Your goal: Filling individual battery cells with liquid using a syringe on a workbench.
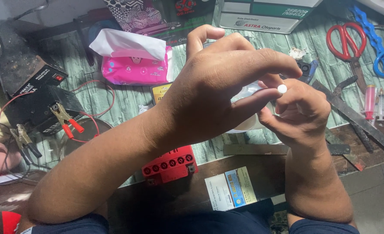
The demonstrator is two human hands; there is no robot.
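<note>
Cluttered green workbench [114,93] is lying below while the left hand [213,93], fingers curled, and right hand [302,115] are pinching a small white round cap [282,88] at one o'clock of a clear plastic container [249,92], steadying it.

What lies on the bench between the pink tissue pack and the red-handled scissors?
In the head view, the left hand and right hand lie between the tissue pack and scissors, pinching a small white cap.

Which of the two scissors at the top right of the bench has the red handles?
The red-handled scissors are the pair lying left of the blue-handled pair, which sits at the frame's right edge.
</note>
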